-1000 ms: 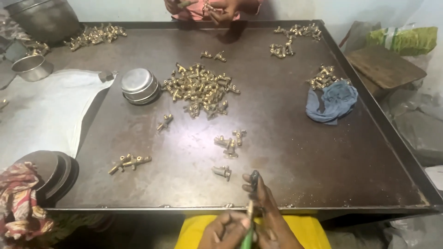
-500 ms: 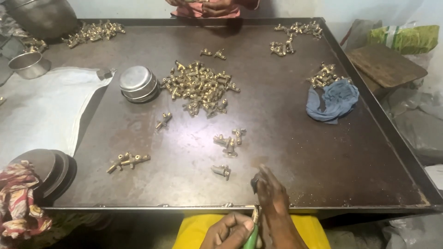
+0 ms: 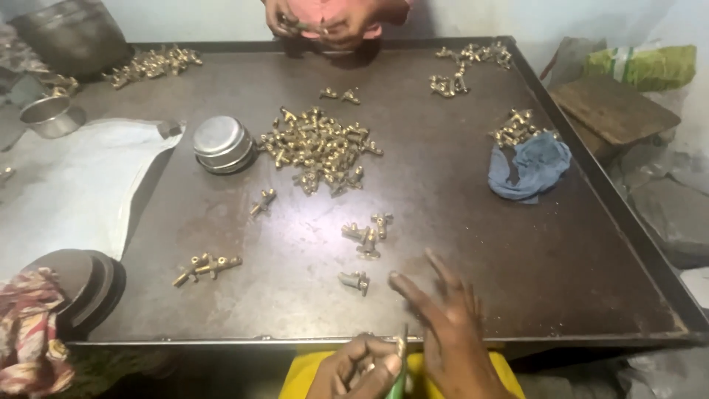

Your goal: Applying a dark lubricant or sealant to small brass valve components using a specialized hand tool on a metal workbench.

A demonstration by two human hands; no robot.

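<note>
Your left hand is curling at the near edge of the tray, fingers closed around a thin green-handled tool whose upper end is poking up between your two hands; whether a small fitting is also pinched there, you cannot tell. Your right hand is spreading open over the tray, fingers splayed and holding nothing, its index fingertip lying just beside a single brass fitting on the metal. Beyond that piece a small cluster of fittings is sitting a little farther up, and the big heap of brass fittings is lying near the middle. All of it is resting on a wide dark metal tray with a raised rim. To the left of the heap a stack of round metal lids is standing, and a few joined fittings are lying near your left corner. On the right a blue cloth is bunching beside another small pile. At the far edge another person's hands are working on a piece. A white sheet is lying off the left side.
</note>
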